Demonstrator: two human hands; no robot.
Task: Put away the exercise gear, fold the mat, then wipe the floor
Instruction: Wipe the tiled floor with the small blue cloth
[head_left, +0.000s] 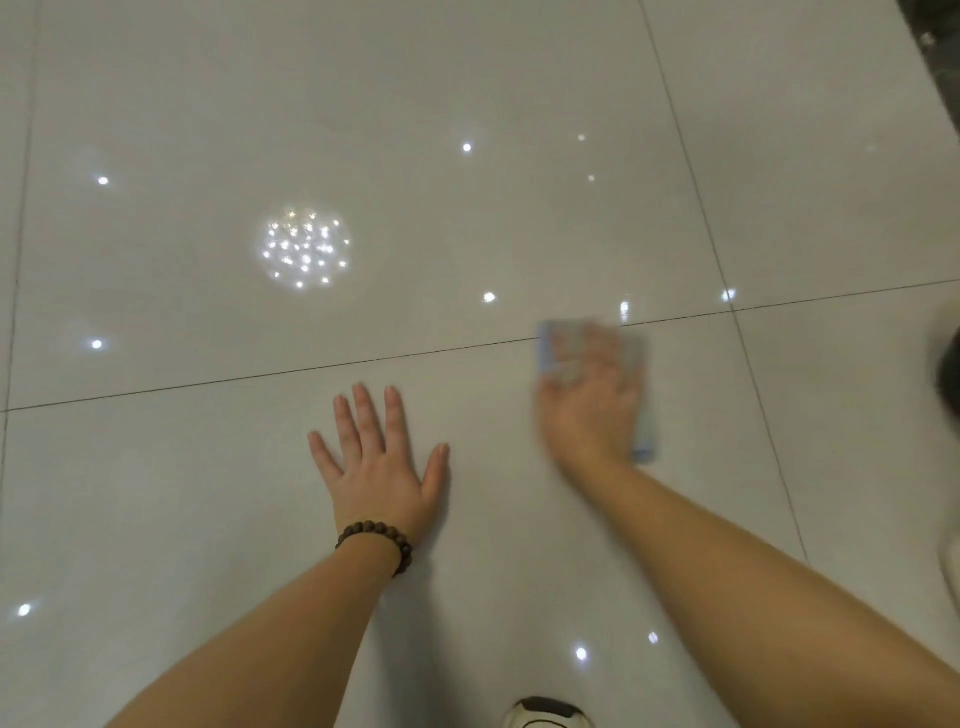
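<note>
Glossy pale tile floor (467, 78) fills pretty much the whole view, with ceiling lights reflected in it, including one round cluster of sparkles (304, 248) up and to the left of your left hand (376, 467). Taking that left hand as the landmark: it lies flat on the tile with the fingers straight and fanned out, holding nothing, and there's a brown bead bracelet (376, 543) on its wrist.

Just to the right of it and a bit further from you, your right hand (587, 410) is on top of a light blue cloth (644, 441), palm down with the fingers stretched over it. That hand and the cloth are both motion-blurred, so you can't really tell whether the fingertips curl into the fabric. The cloth sits on the floor across the dark grout line (260, 375) that runs just beyond your left fingertips.

Below your left hand, at the bottom edge, the toe of a white shoe (548, 714) pokes in.
</note>
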